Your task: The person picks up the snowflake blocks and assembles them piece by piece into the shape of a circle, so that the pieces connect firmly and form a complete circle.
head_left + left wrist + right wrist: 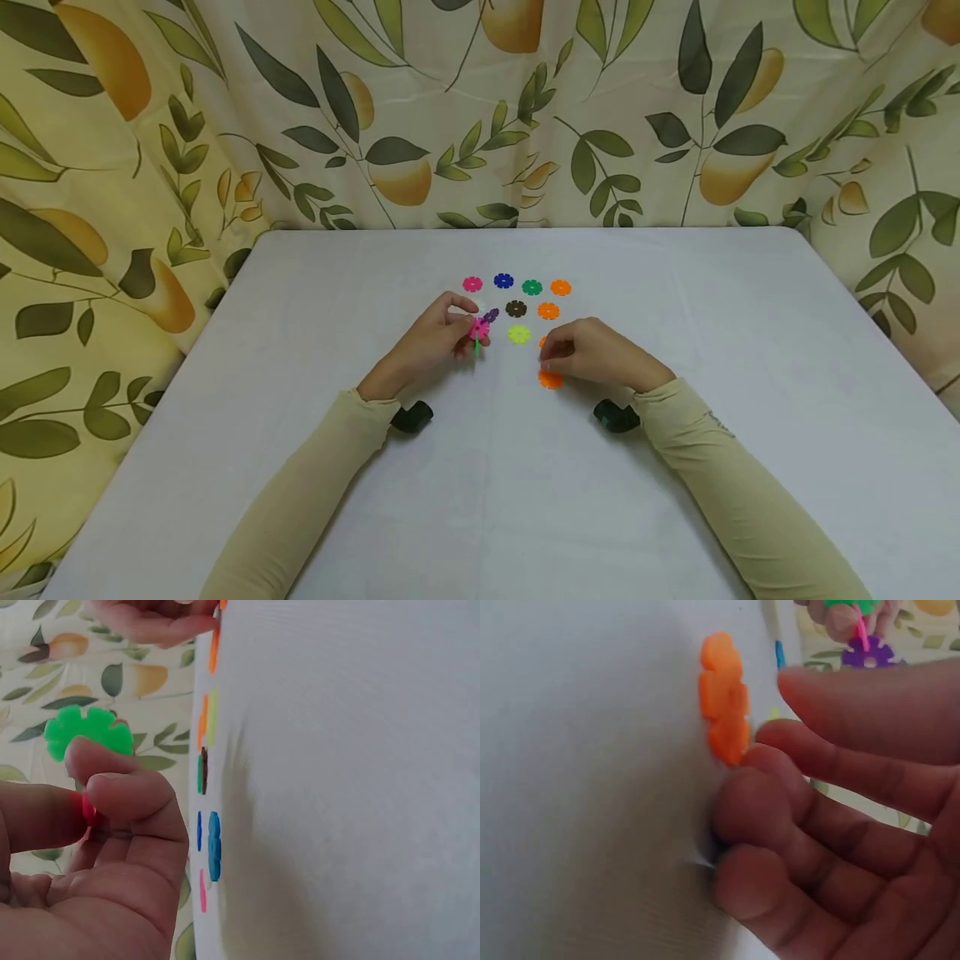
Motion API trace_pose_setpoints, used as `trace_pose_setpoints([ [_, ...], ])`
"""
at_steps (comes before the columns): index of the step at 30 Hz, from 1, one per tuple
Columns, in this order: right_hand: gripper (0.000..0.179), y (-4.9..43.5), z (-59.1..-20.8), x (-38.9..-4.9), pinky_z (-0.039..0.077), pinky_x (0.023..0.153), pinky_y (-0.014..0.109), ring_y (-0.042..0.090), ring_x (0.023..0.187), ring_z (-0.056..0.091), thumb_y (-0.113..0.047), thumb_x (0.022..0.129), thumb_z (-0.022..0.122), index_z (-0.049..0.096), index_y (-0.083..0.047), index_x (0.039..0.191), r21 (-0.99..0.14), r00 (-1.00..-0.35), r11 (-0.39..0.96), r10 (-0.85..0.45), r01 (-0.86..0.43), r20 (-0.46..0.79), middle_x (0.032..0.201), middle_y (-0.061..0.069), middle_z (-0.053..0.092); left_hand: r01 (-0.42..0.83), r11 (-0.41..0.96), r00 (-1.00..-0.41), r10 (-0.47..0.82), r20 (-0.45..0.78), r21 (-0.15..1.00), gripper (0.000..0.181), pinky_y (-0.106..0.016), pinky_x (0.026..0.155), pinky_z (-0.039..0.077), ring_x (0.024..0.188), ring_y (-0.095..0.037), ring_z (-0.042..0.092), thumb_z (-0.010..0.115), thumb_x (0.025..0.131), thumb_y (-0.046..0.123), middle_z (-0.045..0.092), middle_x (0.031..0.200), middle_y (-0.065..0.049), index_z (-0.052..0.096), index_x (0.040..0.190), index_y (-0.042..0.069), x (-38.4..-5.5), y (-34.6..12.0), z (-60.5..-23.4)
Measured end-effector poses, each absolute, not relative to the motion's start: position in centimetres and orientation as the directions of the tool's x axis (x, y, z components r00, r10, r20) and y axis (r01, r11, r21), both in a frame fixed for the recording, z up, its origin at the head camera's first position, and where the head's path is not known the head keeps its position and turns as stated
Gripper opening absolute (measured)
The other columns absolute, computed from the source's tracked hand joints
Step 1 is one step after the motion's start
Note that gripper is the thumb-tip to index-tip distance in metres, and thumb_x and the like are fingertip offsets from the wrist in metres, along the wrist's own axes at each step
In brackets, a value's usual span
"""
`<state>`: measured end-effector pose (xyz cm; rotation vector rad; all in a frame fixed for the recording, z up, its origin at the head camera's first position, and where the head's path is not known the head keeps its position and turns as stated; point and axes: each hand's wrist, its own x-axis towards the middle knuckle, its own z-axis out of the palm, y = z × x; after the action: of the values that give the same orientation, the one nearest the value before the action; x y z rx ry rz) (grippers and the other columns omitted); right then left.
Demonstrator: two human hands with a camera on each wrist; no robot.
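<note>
Holding, left hand (437,332): thumb and fingers pinch a pink disc (479,330), clear of the white table (375,500).
Joined to the pink disc: purple disc (491,316) on its far right side; green disc (82,724) on its near side.
Green disc, by view: a thin edge from the head; a broad notched face from the left wrist.
Light-blue disc (215,847): on the table near the left hand in the left wrist view; not plain from the head.
Loose discs, middle: rear pink disc (472,284), dark-blue disc (503,281), brown disc (516,309), yellow-green disc (519,335), rear green disc (532,287).
Nearest orange disc (551,382): flat on the table, right of the joined discs and closer to the person; round, so no long axis.
Key relation, as judged: right fingertips just beside that disc; right hand nearer, left well apart.
Other orange discs (548,311): three beyond it, one mostly covered by the right hand.
Right hand (600,354): fingers loosely bent, narrow gap to thumb; right wrist view shows nothing held; contact with the disc cannot be told.
</note>
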<state>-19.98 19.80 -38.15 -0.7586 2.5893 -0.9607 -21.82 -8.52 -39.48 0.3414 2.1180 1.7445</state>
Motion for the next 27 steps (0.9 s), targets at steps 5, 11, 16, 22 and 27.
trace_pose_setpoints([
  [5, 0.007, 19.91, -38.05, -19.89, 0.052, 0.076, 0.033, 0.018, 0.081, 0.06, -0.008, 0.093, 0.081, 0.075, -0.008, 0.095, -0.674, -0.783, 0.626, -0.611, -0.393, -0.111, 0.083, -0.003, 0.066, -0.04, 0.204, -0.885, 0.447, -0.129, 0.978, 0.024, -0.028, 0.07, 0.051, 0.074, -0.021, 0.057, 0.048, 0.114, 0.013, 0.074, 0.098, -0.015, 0.055, 0.135, 0.003, -22.04, -8.5, -39.59],
  [11, 0.013, 19.67, -38.02, -19.9, 0.05, 0.076, 0.035, 0.018, 0.082, 0.057, -0.001, 0.091, 0.08, 0.068, -0.006, 0.095, -0.646, -0.762, 0.641, -0.633, -0.415, -0.138, 0.084, 0.0, 0.061, -0.071, 0.198, -0.86, 0.484, -0.161, 0.978, 0.035, -0.025, 0.069, 0.051, 0.075, -0.02, 0.057, 0.051, 0.115, 0.023, 0.071, 0.096, -0.012, 0.062, 0.138, -0.001, -22.19, -8.44, -39.7],
  [16, 0.018, 19.54, -38.11, -19.88, 0.048, 0.075, 0.034, 0.019, 0.082, 0.055, 0.0, 0.091, 0.081, 0.064, -0.006, 0.093, -0.649, -0.768, 0.648, -0.623, -0.398, -0.151, 0.084, 0.001, 0.059, -0.101, 0.167, -0.838, 0.516, -0.175, 0.981, 0.037, -0.025, 0.07, 0.052, 0.078, -0.019, 0.06, 0.053, 0.115, 0.022, 0.072, 0.095, -0.01, 0.065, 0.134, -0.007, -22.29, -8.55, -39.95],
  [22, 0.019, 19.7, -38.33, -19.97, 0.049, 0.077, 0.033, 0.019, 0.084, 0.057, -0.004, 0.093, 0.082, 0.063, -0.007, 0.094, -0.655, -0.79, 0.65, -0.599, -0.386, -0.129, 0.087, 0.0, 0.063, -0.101, 0.142, -0.803, 0.573, -0.165, 0.985, 0.034, -0.026, 0.074, 0.054, 0.081, -0.02, 0.061, 0.057, 0.113, 0.015, 0.071, 0.098, -0.01, 0.064, 0.137, -0.007, -22.17, -8.74, -39.91],
  [27, 0.014, 19.89, -38.37, -20.11, 0.051, 0.078, 0.033, 0.02, 0.084, 0.059, 0.0, 0.093, 0.079, 0.066, -0.006, 0.096, -0.669, -0.809, 0.637, -0.581, -0.382, -0.091, 0.088, 0.001, 0.065, -0.058, 0.16, -0.796, 0.588, -0.142, 0.985, 0.034, -0.026, 0.071, 0.051, 0.077, -0.02, 0.059, 0.061, 0.111, 0.017, 0.072, 0.1, -0.01, 0.067, 0.138, -0.003, -22.31, -8.64, -40.16],
])
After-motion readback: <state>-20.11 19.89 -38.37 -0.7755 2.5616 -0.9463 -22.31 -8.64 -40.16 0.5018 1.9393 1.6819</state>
